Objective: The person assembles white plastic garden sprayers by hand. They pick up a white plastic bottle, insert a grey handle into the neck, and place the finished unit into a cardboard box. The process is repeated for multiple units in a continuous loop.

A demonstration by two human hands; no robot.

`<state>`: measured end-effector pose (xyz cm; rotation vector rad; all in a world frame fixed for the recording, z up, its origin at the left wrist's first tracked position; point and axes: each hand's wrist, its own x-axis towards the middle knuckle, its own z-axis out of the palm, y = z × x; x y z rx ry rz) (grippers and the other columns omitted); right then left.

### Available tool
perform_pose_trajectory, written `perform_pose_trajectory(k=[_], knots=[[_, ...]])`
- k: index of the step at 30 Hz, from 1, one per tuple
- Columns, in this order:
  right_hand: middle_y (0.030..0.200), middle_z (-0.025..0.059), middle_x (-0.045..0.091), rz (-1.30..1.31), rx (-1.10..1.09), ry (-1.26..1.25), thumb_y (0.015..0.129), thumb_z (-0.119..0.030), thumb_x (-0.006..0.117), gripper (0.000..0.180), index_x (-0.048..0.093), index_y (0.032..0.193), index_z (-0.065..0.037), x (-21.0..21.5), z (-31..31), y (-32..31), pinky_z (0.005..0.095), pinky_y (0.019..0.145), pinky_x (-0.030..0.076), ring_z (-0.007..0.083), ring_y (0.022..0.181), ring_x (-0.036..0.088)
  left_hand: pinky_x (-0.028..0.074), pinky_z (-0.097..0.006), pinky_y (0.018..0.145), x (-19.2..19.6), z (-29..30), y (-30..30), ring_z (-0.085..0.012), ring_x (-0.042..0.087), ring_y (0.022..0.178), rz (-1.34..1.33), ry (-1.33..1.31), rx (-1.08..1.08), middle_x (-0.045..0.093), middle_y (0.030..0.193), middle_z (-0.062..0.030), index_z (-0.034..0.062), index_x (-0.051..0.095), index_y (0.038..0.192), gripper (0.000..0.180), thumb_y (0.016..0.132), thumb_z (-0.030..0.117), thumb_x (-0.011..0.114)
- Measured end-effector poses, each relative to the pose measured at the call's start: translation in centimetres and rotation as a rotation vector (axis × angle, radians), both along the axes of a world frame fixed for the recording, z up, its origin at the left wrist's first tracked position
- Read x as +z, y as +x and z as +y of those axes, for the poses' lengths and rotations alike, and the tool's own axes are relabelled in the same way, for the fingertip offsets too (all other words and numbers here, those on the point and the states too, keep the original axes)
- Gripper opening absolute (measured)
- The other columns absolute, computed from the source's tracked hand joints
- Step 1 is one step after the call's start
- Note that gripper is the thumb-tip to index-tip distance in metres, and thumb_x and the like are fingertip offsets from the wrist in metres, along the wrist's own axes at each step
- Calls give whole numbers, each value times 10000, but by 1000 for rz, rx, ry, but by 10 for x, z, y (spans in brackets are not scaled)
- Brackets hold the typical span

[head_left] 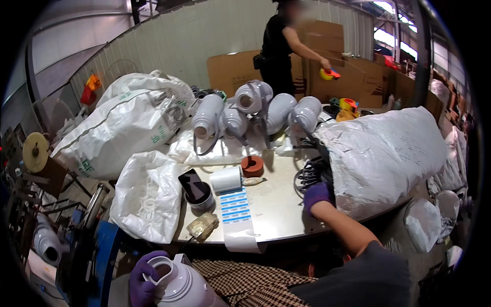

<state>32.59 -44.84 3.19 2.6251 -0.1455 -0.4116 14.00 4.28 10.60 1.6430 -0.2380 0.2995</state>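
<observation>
- The big white woven sack (388, 153) lies on its side at the right of the surface (276, 215), its mouth spilling black straps (312, 171)
- Your left hand (142, 279), in a purple glove, is clenched around the handle of the white jug (181, 284) held low over your lap
- Your right hand (317, 196), also gloved, reaches into the sack's mouth among the straps; I cannot tell whether its grip is closed
- A roll of labels (227, 180) lies mid-surface

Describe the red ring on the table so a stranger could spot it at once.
Start at the table. In front of the row of white jugs sits the label roll; the ring lies just right of it. It is the only red-brown thing there, short with a hole.
</observation>
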Motion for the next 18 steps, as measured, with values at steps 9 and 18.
perform_pose_trajectory(k=[9, 18], knots=[[902, 76, 764, -394, 132, 229, 818, -165, 672, 142, 787, 902, -157, -14, -27, 16, 448, 791, 521, 306, 924, 727, 503, -417, 1003, -7, 19, 4, -291, 638, 1123, -22, 22, 78, 646, 1245, -203, 9, 619, 1012, 609, 874, 597, 693], [928, 95, 704, -909, 184, 1860, 963, -161, 653, 216, 723, 1109, -17, 26, -44, 1, 307, 790, 526, 169, 891, 677, 446, -373, 1067, 39, 71, -5, -232, 595, 1197, -79, 165, 439, 638, 1297, -123, -22, 610, 1302, 493, 1056, 386, 484]])
